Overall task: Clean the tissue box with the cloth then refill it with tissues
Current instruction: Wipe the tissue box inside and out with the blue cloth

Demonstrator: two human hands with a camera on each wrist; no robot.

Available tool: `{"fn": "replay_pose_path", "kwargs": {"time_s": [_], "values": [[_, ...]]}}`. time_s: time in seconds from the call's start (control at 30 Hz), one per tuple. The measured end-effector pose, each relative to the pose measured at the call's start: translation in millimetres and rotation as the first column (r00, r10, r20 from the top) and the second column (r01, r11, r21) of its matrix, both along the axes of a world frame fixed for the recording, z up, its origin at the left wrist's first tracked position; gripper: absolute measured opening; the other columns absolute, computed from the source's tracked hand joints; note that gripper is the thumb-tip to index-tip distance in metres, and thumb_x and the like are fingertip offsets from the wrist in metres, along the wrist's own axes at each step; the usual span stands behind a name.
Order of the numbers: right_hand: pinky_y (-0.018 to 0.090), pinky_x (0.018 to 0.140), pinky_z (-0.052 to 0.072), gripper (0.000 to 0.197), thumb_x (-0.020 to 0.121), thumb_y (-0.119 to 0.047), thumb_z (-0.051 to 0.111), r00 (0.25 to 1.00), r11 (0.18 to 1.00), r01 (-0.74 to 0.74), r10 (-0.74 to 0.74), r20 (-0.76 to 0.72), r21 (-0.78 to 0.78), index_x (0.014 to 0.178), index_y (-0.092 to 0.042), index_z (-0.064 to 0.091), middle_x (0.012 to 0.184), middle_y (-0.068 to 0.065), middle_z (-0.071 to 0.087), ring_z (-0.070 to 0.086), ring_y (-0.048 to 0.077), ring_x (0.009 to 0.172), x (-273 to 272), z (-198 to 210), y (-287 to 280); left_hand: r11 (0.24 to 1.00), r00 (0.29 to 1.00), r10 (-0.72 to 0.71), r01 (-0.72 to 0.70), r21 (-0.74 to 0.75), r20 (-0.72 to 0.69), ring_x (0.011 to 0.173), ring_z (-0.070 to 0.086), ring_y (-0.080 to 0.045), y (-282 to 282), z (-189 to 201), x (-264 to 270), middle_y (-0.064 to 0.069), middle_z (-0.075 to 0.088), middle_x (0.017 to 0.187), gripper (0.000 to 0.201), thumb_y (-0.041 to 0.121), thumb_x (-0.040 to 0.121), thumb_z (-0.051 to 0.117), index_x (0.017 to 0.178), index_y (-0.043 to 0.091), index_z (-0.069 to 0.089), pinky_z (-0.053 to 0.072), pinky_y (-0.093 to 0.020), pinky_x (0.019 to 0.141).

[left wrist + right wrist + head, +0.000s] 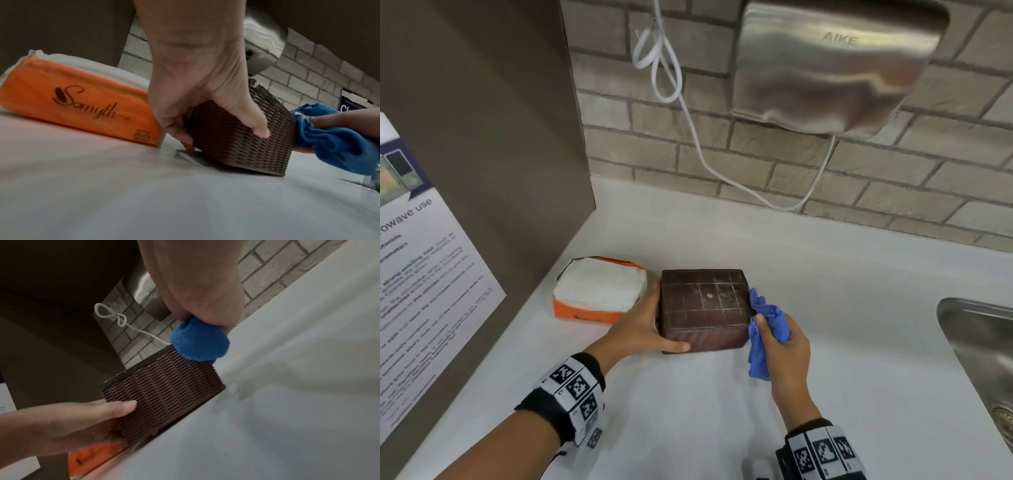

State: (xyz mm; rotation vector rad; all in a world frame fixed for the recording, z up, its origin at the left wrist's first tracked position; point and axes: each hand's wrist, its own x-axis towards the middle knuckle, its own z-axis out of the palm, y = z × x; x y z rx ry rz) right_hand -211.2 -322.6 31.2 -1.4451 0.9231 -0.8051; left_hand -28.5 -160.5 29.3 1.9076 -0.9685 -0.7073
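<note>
A dark brown woven tissue box [703, 308] [236, 139] [164, 391] stands on the white counter [688, 411]. My left hand [643, 325] [197, 97] grips its left side, thumb across the near face. A bunched blue cloth [767, 329] [333, 142] [200, 340] is held in my right hand [784, 349] [197, 288] and pressed against the box's right side near the top edge. To the left of the box lies an orange pack of white tissues [599, 294] [78, 100], its top open.
A steel sink [983, 359] is set into the counter at the right. A metal hand dryer [835, 65] hangs on the brick wall, its white cord [688, 113] looping down. A brown panel with a paper notice [424, 274] stands at the left.
</note>
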Motion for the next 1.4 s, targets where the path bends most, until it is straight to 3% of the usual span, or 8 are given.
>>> {"fn": "replay_pose_path", "kwargs": {"time_s": [0.3, 0.43, 0.57, 0.7, 0.83, 0.97, 1.13, 1.4], "values": [[0.026, 0.075, 0.051, 0.018, 0.093, -0.033, 0.057, 0.994, 0.990, 0.113, -0.113, 0.004, -0.086, 0.101, -0.020, 0.066, 0.092, 0.000, 0.070, 0.066, 0.019, 0.089, -9.9, -2.1, 17.1, 0.998, 0.997, 0.029, -0.034, -0.061, -0.073, 0.137, 0.024, 0.008, -0.1, -17.5, -1.8, 0.025, 0.021, 0.147, 0.139, 0.031, 0.049, 0.094, 0.147, 0.041, -0.004, 0.028, -0.023, 0.115], [0.022, 0.092, 0.048, 0.031, 0.092, -0.030, 0.057, 0.991, 0.982, 0.105, -0.090, 0.102, -0.158, 0.122, -0.026, 0.059, 0.119, -0.008, 0.065, 0.060, 0.004, 0.111, -14.2, 14.1, 26.0, 0.995, 0.993, 0.044, -0.054, -0.085, -0.114, 0.127, 0.029, 0.023, -1.0, -20.9, 1.9, 0.033, 0.029, 0.141, 0.127, 0.027, 0.053, 0.093, 0.135, 0.061, 0.003, 0.030, -0.016, 0.107], [0.021, 0.098, 0.044, 0.049, 0.089, -0.035, 0.061, 0.985, 0.921, -0.160, 0.128, -0.113, -0.356, 0.135, -0.027, 0.048, 0.138, -0.012, 0.049, 0.051, 0.003, 0.122, 1.3, 27.7, 11.9, 0.997, 0.995, 0.015, -0.023, -0.077, -0.101, 0.127, 0.032, 0.020, -0.8, -20.1, 7.8, 0.029, 0.034, 0.141, 0.124, 0.028, 0.053, 0.093, 0.139, 0.057, 0.008, 0.033, -0.014, 0.106], [0.039, 0.118, 0.027, 0.068, 0.092, -0.057, 0.041, 0.671, 0.683, -0.625, 0.222, -0.708, -0.378, 0.149, -0.024, 0.026, 0.159, -0.009, 0.014, 0.007, 0.023, 0.147, 29.7, 16.5, -1.9, 0.995, 0.998, 0.013, -0.018, -0.098, -0.057, 0.118, 0.031, 0.030, -0.5, -22.1, 8.8, 0.038, 0.031, 0.132, 0.118, 0.020, 0.055, 0.093, 0.130, 0.060, 0.010, 0.031, 0.005, 0.091], [0.038, 0.122, 0.003, 0.060, 0.098, -0.051, 0.033, 0.550, 0.612, -0.727, 0.248, -0.798, -0.311, 0.151, -0.026, 0.021, 0.162, -0.006, 0.001, 0.001, 0.023, 0.149, 54.6, 14.1, -33.4, 0.995, 0.998, 0.031, -0.036, -0.097, -0.053, 0.123, 0.029, 0.026, 0.5, -26.2, 7.8, 0.043, 0.027, 0.132, 0.121, 0.024, 0.052, 0.093, 0.137, 0.054, 0.012, 0.028, 0.002, 0.096], [0.039, 0.122, 0.000, 0.061, 0.099, -0.049, 0.029, 0.498, 0.551, -0.752, 0.115, -0.860, -0.362, 0.152, -0.022, 0.015, 0.162, -0.002, 0.000, 0.006, 0.022, 0.149, 64.2, 9.8, -28.3, 0.995, 0.998, 0.054, -0.057, -0.080, -0.034, 0.131, 0.031, 0.005, -2.0, -26.5, 7.8, 0.023, 0.028, 0.143, 0.129, 0.030, 0.050, 0.093, 0.148, 0.037, 0.010, 0.029, -0.020, 0.108], [0.032, 0.122, -0.001, 0.087, 0.079, -0.069, 0.000, 0.478, 0.406, -0.833, 0.184, -0.859, -0.376, 0.152, -0.024, 0.013, 0.161, -0.008, 0.004, -0.009, 0.022, 0.148, 47.6, 25.2, 28.7, 0.996, 1.000, 0.024, -0.025, -0.081, -0.006, 0.124, 0.035, 0.016, -1.7, -24.9, 11.3, 0.022, 0.035, 0.138, 0.119, 0.024, 0.051, 0.093, 0.139, 0.043, 0.015, 0.032, -0.009, 0.103], [0.038, 0.122, 0.009, 0.061, 0.099, -0.050, 0.022, 0.425, 0.554, -0.767, 0.063, -0.903, -0.322, 0.152, -0.021, 0.014, 0.162, -0.001, 0.005, -0.005, 0.030, 0.148, 80.0, 33.9, -17.8, 0.997, 0.999, 0.048, -0.048, -0.063, -0.001, 0.130, 0.033, -0.003, -6.8, -24.4, 10.2, 0.014, 0.029, 0.140, 0.128, 0.029, 0.048, 0.093, 0.145, 0.037, 0.010, 0.033, -0.026, 0.110]]}}
